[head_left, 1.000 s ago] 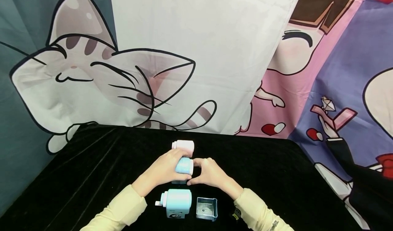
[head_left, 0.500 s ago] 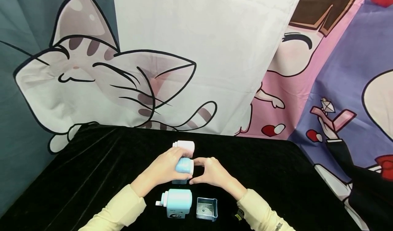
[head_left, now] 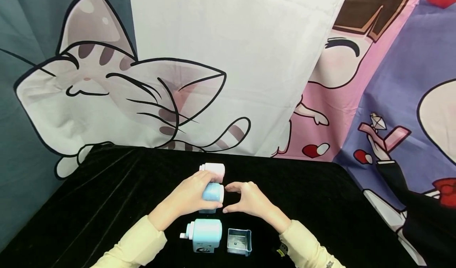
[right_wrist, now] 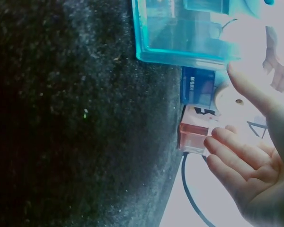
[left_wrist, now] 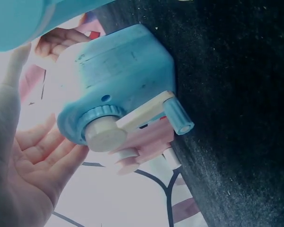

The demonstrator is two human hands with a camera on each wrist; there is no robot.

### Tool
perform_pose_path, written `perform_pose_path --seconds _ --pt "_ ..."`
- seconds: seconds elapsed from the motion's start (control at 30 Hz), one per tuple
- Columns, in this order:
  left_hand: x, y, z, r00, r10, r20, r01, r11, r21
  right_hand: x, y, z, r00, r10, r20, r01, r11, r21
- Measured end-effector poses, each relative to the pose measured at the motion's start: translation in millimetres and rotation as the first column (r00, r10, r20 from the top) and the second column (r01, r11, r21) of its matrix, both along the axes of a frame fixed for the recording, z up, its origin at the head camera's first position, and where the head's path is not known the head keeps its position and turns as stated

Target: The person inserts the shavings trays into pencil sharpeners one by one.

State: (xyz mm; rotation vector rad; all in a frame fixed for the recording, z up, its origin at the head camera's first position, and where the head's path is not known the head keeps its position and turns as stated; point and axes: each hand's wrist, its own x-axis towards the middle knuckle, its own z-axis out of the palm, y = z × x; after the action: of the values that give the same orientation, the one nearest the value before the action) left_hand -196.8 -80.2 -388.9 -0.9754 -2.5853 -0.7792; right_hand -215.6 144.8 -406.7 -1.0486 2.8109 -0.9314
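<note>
My left hand [head_left: 187, 194] grips a blue crank pencil sharpener [head_left: 211, 192], thumb on the near side and fingers over the far side. In the left wrist view, that sharpener's white crank arm [left_wrist: 144, 111] ends in a blue knob [left_wrist: 178, 116]. Just to its right, my right hand [head_left: 253, 198] holds nothing; thumb and fingers are spread apart in a loose curve. A pink pencil sharpener [head_left: 216, 171] stands directly behind the blue one. Nearer to me sits a light teal pencil sharpener [head_left: 207, 233], with a clear bluish open-topped box [head_left: 229, 242] at its right.
Black cloth [head_left: 303, 204] covers the table. A small dark item with a yellow patch [head_left: 281, 252] lies beside the right sleeve [head_left: 303, 240]. Behind the table hangs a printed cartoon curtain [head_left: 249, 62].
My right hand has drawn slightly rightward, away from the blue sharpener's white right end. The left hand keeps its grip with almost no movement.
</note>
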Motion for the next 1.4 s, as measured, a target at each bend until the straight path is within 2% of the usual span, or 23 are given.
perform_pose_path --seconds 0.5,0.8,1.0,1.23,1.4 --pt "12.5 -0.1 9.4 1.0 0.022 -0.009 -0.022 1.0 -0.01 13.3 10.0 10.8 1.0 -0.01 -0.016 0.01 1.0 -0.018" --pt "23.9 0.5 13.9 0.998 0.065 -0.011 -0.065 0.997 -0.031 21.7 17.4 17.8 1.0 -0.008 -0.004 0.008 0.999 -0.047" --pt "32.7 -0.1 13.6 0.994 0.11 -0.016 -0.111 0.992 -0.052 31.6 22.6 19.7 0.999 -0.046 -0.022 0.045 0.998 -0.054" --pt "41.9 -3.1 11.8 0.994 0.098 -0.045 -0.1 0.994 -0.044 40.5 25.7 19.1 0.998 -0.064 -0.009 0.063 0.997 -0.052" --pt "48.2 -5.0 10.3 0.995 0.091 -0.033 -0.093 0.994 -0.052 44.8 29.4 20.7 0.998 -0.057 -0.002 0.056 0.997 -0.055"
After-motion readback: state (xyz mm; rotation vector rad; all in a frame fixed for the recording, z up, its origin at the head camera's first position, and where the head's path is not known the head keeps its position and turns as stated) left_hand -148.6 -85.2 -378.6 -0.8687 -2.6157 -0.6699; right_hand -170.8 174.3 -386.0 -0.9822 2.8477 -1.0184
